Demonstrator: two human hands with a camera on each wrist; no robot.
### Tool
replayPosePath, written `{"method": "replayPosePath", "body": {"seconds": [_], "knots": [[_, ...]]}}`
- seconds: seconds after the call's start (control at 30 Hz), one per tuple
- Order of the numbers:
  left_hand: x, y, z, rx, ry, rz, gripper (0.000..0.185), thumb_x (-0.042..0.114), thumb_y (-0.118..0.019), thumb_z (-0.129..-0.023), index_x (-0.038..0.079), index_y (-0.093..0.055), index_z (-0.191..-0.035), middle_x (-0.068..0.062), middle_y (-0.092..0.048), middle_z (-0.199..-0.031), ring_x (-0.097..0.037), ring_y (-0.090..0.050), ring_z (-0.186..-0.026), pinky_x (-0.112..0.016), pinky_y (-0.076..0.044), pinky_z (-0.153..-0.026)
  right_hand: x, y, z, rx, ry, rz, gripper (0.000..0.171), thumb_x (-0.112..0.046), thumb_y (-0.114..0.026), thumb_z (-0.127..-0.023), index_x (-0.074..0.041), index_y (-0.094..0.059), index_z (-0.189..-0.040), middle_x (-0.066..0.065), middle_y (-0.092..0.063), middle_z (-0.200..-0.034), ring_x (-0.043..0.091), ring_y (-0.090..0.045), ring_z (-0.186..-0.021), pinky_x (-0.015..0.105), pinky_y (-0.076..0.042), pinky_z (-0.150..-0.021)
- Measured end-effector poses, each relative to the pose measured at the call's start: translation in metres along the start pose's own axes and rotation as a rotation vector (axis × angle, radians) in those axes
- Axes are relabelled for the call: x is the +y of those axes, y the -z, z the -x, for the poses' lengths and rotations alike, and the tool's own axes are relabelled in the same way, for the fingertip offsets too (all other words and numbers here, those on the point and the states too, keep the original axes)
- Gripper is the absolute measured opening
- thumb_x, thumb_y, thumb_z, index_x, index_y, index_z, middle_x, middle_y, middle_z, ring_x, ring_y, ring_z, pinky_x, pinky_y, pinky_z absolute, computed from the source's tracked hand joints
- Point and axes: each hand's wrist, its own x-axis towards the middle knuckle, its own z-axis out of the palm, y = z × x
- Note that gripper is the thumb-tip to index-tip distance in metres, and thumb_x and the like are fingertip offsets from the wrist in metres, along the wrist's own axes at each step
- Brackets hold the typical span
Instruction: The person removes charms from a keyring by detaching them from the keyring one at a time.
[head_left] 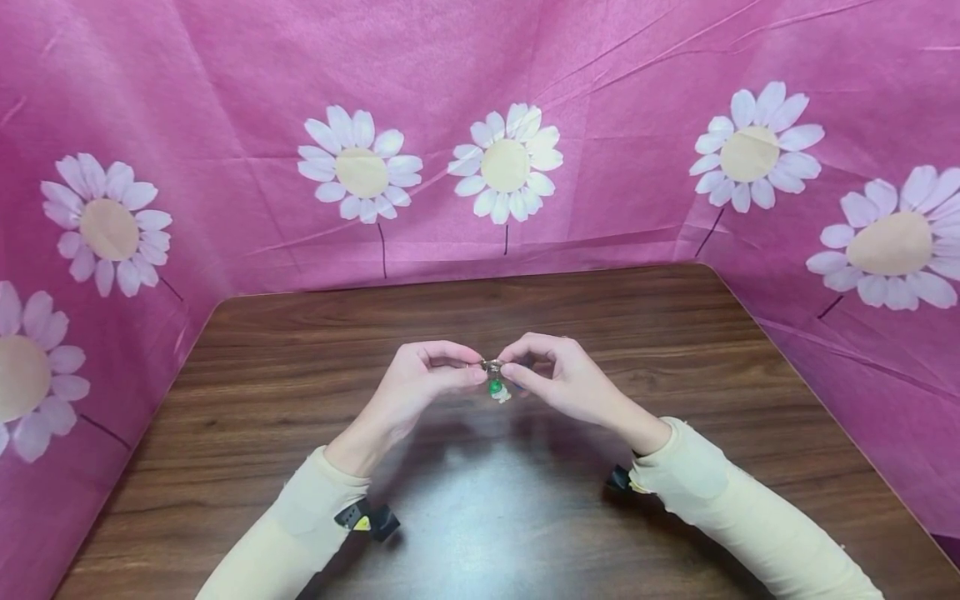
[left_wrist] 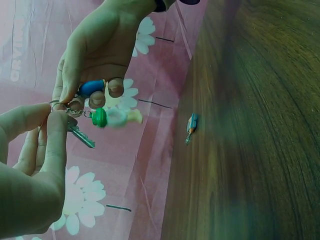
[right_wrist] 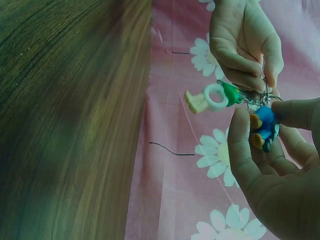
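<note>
Both hands meet above the middle of the wooden table (head_left: pixel 300 392), holding one keychain between them. My left hand (head_left: pixel 476 371) pinches the metal key ring (left_wrist: pixel 56 106) between thumb and fingertips. My right hand (head_left: pixel 510 367) grips a blue charm (right_wrist: pixel 264 125) hooked to that ring, with its thumb and curled fingers round it. A green and white figure charm (left_wrist: pixel 114 117) hangs from the ring on a short chain, and it shows below the fingertips in the head view (head_left: pixel 496 389). A silver key (left_wrist: pixel 80 135) dangles beside the charm.
A small blue and orange object (left_wrist: pixel 191 127) lies on the table beyond the hands. Pink cloth printed with white daisies (head_left: pixel 510 167) walls the table at the back and both sides. Cream sleeves cover both forearms.
</note>
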Motion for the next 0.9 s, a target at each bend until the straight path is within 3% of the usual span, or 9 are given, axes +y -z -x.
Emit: {"method": "replayPosePath", "body": {"seconds": [0.13, 0.27, 0.37, 0.5, 0.7, 0.9], "knots": [[0.001, 0.000, 0.000, -0.004, 0.001, 0.001, 0.024, 0.001, -0.080, -0.082, -0.007, -0.072, -0.104, -0.010, -0.076, -0.090, -0.019, -0.074, -0.085, -0.038, -0.061, -0.083, -0.001, 0.001, 0.000, -0.007, 0.006, 0.020, 0.009, -0.011, -0.072, -0.096, -0.013, -0.072, -0.104, 0.004, -0.069, -0.082, 0.029, -0.066, -0.069, 0.032, -0.057, -0.056], [0.001, 0.000, -0.001, -0.002, -0.005, 0.004, 0.024, 0.002, -0.080, -0.083, -0.007, -0.072, -0.104, -0.010, -0.076, -0.089, -0.019, -0.073, -0.085, -0.041, -0.061, -0.086, 0.001, 0.001, 0.001, -0.063, 0.019, -0.037, 0.013, -0.007, -0.071, -0.095, -0.010, -0.072, -0.108, 0.007, -0.071, -0.087, 0.025, -0.067, -0.071, 0.034, -0.060, -0.061], [0.001, 0.000, -0.001, 0.001, -0.017, 0.007, 0.025, 0.001, -0.079, -0.083, -0.007, -0.072, -0.105, -0.009, -0.075, -0.088, -0.018, -0.073, -0.083, -0.041, -0.061, -0.085, 0.004, 0.000, 0.001, -0.105, 0.073, -0.102, 0.017, 0.000, -0.066, -0.097, -0.006, -0.071, -0.113, 0.013, -0.072, -0.101, 0.022, -0.069, -0.076, 0.042, -0.062, -0.065], [0.001, 0.000, 0.000, -0.008, -0.036, 0.015, 0.024, -0.001, -0.077, -0.084, -0.008, -0.071, -0.106, -0.009, -0.075, -0.088, -0.018, -0.073, -0.082, -0.039, -0.061, -0.082, 0.006, -0.002, 0.000, -0.110, 0.156, -0.129, 0.019, 0.006, -0.063, -0.097, -0.002, -0.072, -0.112, 0.014, -0.071, -0.113, 0.023, -0.071, -0.087, 0.043, -0.063, -0.068], [0.001, 0.000, 0.003, -0.040, -0.033, 0.020, 0.024, -0.001, -0.077, -0.085, -0.007, -0.071, -0.108, -0.010, -0.076, -0.092, -0.018, -0.073, -0.085, -0.048, -0.059, -0.088, 0.006, -0.007, 0.000, -0.067, 0.097, -0.133, 0.017, -0.002, -0.075, -0.092, -0.009, -0.073, -0.107, 0.006, -0.075, -0.099, 0.025, -0.072, -0.080, 0.043, -0.063, -0.065], [0.002, 0.000, 0.005, -0.060, -0.031, 0.028, 0.027, 0.001, -0.075, -0.088, -0.010, -0.069, -0.112, -0.011, -0.076, -0.097, -0.018, -0.073, -0.089, -0.045, -0.059, -0.090, 0.005, -0.014, 0.001, 0.058, 0.107, -0.024, 0.022, -0.008, -0.084, -0.084, -0.012, -0.072, -0.102, 0.000, -0.075, -0.087, 0.019, -0.072, -0.075, 0.032, -0.061, -0.063]]}}
